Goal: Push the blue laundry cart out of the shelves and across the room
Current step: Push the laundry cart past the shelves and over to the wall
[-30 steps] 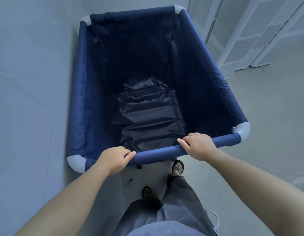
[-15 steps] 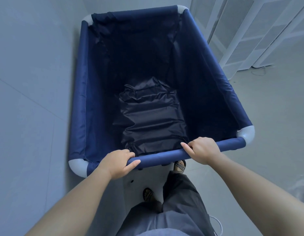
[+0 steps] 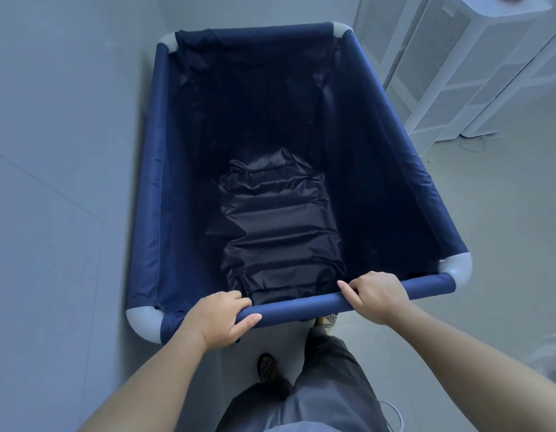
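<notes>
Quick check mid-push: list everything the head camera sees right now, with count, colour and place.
laundry cart: one, blue fabric on a frame with pale grey corner pieces, centre of view
liner: one, black, crumpled, on the cart's bottom
wall: one, pale grey, close along the cart's left side
shelves: at least two units, white, upper right, beside the cart's far right corner
cable: one, white, on the floor by the shelves
floor: pale grey, right of the cart
sandals: two, dark patterned, below the cart's near bar
trousers: grey, bottom centre
left hand: gripping the near bar, left part
right hand: gripping the near bar, right part
</notes>
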`<state>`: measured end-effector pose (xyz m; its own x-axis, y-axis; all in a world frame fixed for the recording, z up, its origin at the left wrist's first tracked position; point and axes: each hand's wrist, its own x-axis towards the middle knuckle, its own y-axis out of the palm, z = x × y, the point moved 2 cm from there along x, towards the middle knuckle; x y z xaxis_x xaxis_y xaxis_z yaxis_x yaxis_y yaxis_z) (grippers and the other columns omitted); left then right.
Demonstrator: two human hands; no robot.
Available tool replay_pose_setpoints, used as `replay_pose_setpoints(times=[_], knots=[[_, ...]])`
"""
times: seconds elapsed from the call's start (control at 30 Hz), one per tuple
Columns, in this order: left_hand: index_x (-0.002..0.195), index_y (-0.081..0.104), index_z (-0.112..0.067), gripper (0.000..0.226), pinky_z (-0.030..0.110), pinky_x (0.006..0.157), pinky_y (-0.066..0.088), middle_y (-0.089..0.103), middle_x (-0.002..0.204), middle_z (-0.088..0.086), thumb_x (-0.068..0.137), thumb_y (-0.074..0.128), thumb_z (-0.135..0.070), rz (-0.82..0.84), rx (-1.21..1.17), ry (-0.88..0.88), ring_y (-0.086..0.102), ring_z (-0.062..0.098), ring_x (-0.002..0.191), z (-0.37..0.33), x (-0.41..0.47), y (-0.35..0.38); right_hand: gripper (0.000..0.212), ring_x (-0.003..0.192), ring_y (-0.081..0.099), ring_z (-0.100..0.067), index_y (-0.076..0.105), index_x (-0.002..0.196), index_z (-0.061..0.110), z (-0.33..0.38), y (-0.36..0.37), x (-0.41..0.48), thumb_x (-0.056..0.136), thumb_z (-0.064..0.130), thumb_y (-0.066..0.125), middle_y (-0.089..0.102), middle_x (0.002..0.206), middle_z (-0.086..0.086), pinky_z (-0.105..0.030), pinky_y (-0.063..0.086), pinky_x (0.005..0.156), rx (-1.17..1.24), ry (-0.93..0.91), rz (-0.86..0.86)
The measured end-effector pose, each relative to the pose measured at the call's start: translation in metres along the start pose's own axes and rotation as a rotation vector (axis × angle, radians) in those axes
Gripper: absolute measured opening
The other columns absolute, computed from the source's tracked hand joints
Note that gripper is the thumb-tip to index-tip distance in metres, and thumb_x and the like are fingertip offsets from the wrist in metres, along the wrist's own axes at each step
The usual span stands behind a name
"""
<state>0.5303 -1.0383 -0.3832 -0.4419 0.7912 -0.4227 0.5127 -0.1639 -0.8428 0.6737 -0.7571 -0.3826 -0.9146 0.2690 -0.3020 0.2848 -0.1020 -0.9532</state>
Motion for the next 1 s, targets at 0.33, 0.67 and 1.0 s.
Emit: replay_pose_setpoints(times=[0.33, 0.67, 1.0], knots=[[0.088, 0.053, -0.024, 0.040, 0.028, 0.062, 0.035, 0.040, 0.079, -0.012, 0.091, 0.032, -0.057, 0.012, 0.045, -0.003, 0.041, 0.011, 0.073, -0.001, 0.001, 0.000, 0.055, 0.050, 0.044, -0.015, 0.042, 0.051, 0.024, 0.000, -0.001, 0.001, 0.094, 0.050, 0.020, 0.047, 0.050, 0.004, -0.029, 0.022, 0.044, 0.019, 0.013, 0.031], [0.090, 0.052, -0.024, 0.039, 0.028, 0.062, 0.035, 0.039, 0.081, -0.012, 0.091, 0.031, -0.057, 0.008, 0.086, -0.021, 0.039, 0.010, 0.074, -0.001, 0.002, -0.001, 0.053, 0.057, 0.050, -0.017, 0.051, 0.059, 0.025, 0.000, 0.001, 0.003, 0.094, 0.050, 0.020, 0.058, 0.060, 0.004, -0.030, 0.023, 0.046, 0.021, 0.011, -0.013], [0.097, 0.049, -0.026, 0.037, 0.029, 0.059, 0.038, 0.046, 0.088, -0.012, 0.091, 0.029, -0.056, -0.031, 0.143, -0.024, 0.044, 0.010, 0.078, -0.011, 0.007, -0.010, 0.053, 0.059, 0.050, -0.016, 0.051, 0.061, 0.022, -0.004, 0.000, 0.007, 0.094, 0.051, 0.021, 0.057, 0.063, 0.006, -0.028, 0.024, 0.045, 0.057, -0.014, -0.058]])
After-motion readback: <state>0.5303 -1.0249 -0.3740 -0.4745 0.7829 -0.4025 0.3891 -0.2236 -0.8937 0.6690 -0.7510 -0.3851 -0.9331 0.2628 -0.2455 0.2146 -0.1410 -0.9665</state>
